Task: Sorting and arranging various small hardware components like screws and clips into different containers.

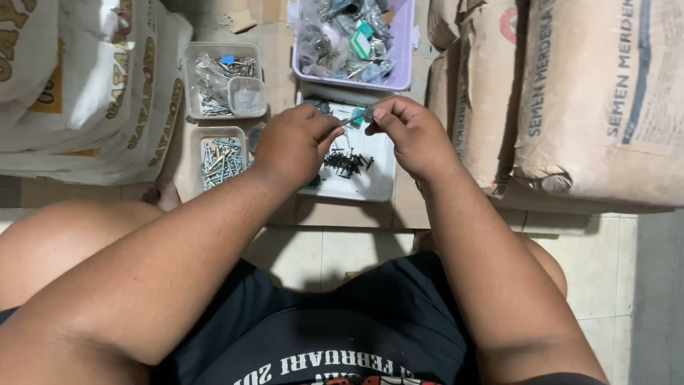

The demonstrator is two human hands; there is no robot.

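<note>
Big paper sacks (570, 93) stand right of the white tray (370, 182). A purple tub (406, 64) sits behind the tray. Above it, your left hand (296, 142) and right hand (413, 135) pinch one small screw (354, 120). Black screws (345, 162) lie in the tray.

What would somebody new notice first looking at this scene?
Probably the two hands meeting at the centre: the left hand and right hand pinch a small screw between their fingertips, above a white tray scattered with dark screws. Next, the lilac bin of bagged hardware at top centre, and the big paper sacks stacked on the right.
</note>
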